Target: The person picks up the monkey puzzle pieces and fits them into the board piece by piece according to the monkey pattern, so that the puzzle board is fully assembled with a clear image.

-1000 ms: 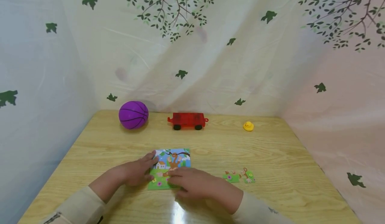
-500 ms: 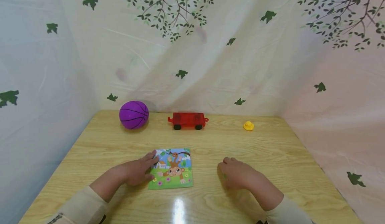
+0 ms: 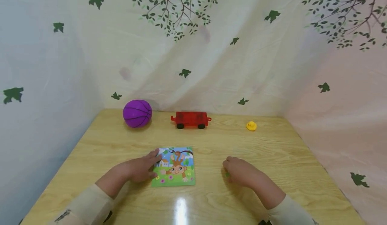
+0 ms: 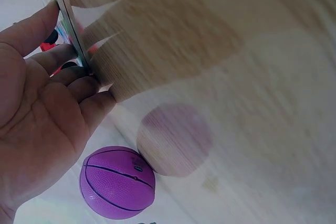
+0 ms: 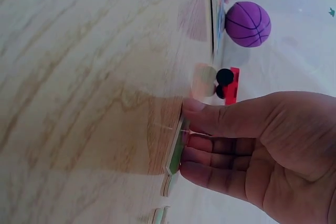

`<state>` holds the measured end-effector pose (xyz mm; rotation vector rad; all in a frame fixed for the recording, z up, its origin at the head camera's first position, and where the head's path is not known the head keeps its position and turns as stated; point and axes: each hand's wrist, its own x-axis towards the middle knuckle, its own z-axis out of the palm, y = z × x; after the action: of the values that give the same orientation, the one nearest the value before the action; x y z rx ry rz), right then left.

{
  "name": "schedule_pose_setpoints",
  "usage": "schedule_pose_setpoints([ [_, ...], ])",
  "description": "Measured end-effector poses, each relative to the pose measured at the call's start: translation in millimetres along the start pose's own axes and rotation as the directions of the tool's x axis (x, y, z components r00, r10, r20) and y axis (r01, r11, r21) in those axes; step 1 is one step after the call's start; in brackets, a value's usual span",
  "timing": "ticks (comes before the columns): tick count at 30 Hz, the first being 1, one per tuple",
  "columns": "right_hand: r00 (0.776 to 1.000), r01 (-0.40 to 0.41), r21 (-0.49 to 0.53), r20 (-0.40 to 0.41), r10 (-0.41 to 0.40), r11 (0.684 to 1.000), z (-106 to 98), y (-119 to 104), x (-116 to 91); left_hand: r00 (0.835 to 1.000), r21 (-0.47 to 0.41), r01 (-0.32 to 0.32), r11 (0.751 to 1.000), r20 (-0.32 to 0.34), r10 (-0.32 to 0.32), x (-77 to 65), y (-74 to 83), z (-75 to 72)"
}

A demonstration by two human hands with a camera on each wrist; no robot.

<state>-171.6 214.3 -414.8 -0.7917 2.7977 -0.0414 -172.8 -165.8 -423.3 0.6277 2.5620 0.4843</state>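
Note:
A square picture puzzle (image 3: 174, 171) with a monkey hanging from a branch lies on the wooden table. My left hand (image 3: 141, 167) rests along its left edge, thumb and fingertips touching the side in the left wrist view. Off to the right, my right hand (image 3: 242, 173) is low over the table with curled fingers. In the right wrist view, its thumb and fingers pinch a flat green puzzle piece (image 5: 178, 153) close to the tabletop. A second puzzle piece (image 5: 159, 215) lies just beyond. From the head, the right hand hides nearly all of both.
Along the back of the table (image 3: 272, 151) stand a purple ball (image 3: 137, 114), a red toy wagon (image 3: 191, 119) with black wheels and a small yellow duck (image 3: 251, 126). Behind them hangs a pale curtain (image 3: 169, 57) printed with leaves and birds.
My right hand has left the puzzle, moved right and come down over the loose pieces, pinching one. The monkey's face is uncovered. My left hand has stayed at the puzzle's left edge.

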Motion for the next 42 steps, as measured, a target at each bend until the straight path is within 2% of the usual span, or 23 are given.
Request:
schedule_pose_setpoints([
  [3,1.0,0.007,0.027,-0.02,-0.006,1.0,0,5,4,1.0,-0.004,-0.011,1.0,-0.003,0.011,3.4,-1.5,-4.0],
  [7,0.995,0.035,0.041,-0.091,-0.031,0.999,0,9,10,1.0,-0.009,-0.022,1.0,0.0,0.022,5.8,-2.9,-7.6],
  [10,0.987,0.084,0.063,-0.144,-0.074,0.994,2,9,13,0.999,-0.023,-0.03,0.999,0.016,0.03,4.6,-3.7,-5.4],
  [15,0.977,0.14,0.076,-0.173,-0.125,0.987,0,0,18,0.999,-0.038,-0.032,0.999,0.023,0.032,2.8,-4.0,-2.1],
  [25,0.955,0.262,0.065,-0.164,-0.249,0.963,-12,-46,44,0.999,-0.044,-0.025,0.999,0.019,0.026,3.9,-6.4,-1.8],
  [29,0.928,0.345,0.04,-0.166,-0.335,0.938,-10,-68,60,0.999,-0.045,-0.037,0.998,0.016,0.038,2.7,-5.7,-2.3],
  [34,0.903,0.408,-0.023,-0.14,-0.407,0.913,-4,-93,80,0.999,-0.045,-0.03,0.999,0.014,0.031,3.2,-7.2,-1.7],
  [42,0.904,0.409,-0.099,-0.094,-0.418,0.907,8,-120,100,1.0,-0.036,-0.022,0.999,0.014,0.022,5.4,-9.1,-0.7],
])
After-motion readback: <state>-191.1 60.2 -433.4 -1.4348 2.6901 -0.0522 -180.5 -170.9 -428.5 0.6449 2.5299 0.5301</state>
